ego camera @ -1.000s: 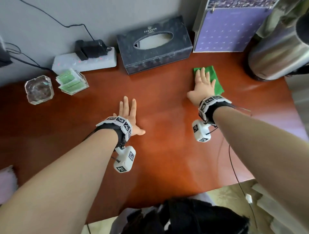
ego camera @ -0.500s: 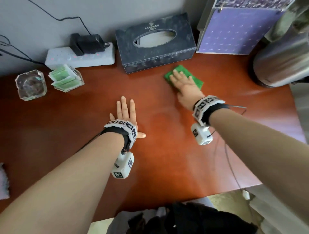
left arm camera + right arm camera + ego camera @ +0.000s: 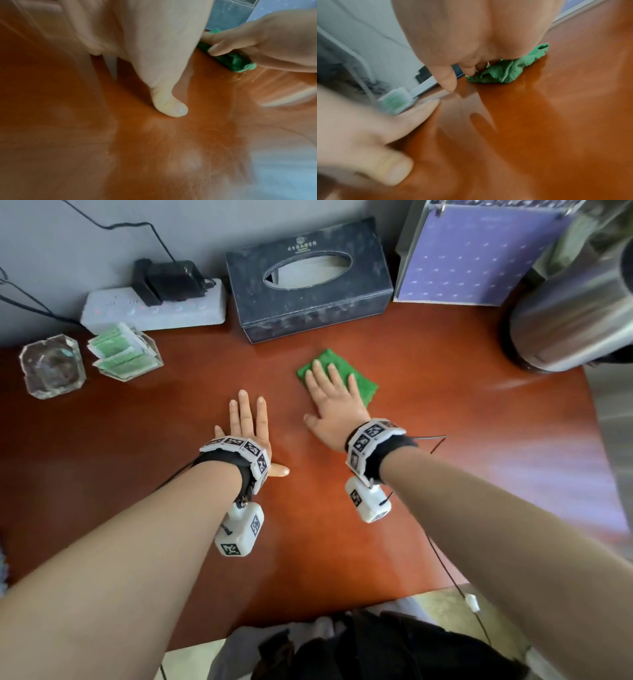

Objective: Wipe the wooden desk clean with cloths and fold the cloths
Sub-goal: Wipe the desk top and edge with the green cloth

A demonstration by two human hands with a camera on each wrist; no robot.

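Note:
A folded green cloth [image 3: 363,385] lies on the reddish wooden desk [image 3: 445,440], just in front of the tissue box. My right hand [image 3: 334,395] presses flat on the cloth with straight, spread fingers; its thumb touches the bare wood. The cloth [image 3: 503,71] bunches under the palm in the right wrist view, and the cloth [image 3: 229,60] also shows at the edge of the left wrist view. My left hand [image 3: 248,422] rests flat on the desk to the left of the cloth, fingers straight, thumb [image 3: 169,106] out to the side, holding nothing.
Along the back wall stand a dark tissue box [image 3: 308,282], a white power strip [image 3: 154,306] with a black adapter, and a purple board [image 3: 476,254]. A glass ashtray [image 3: 51,366] and a clear holder of green packets [image 3: 123,354] sit left. A steel kettle [image 3: 575,316] stands right.
My right hand has slid the green cloth leftward and nearer, from by the purple board to in front of the tissue box. The left hand has stayed flat in place.

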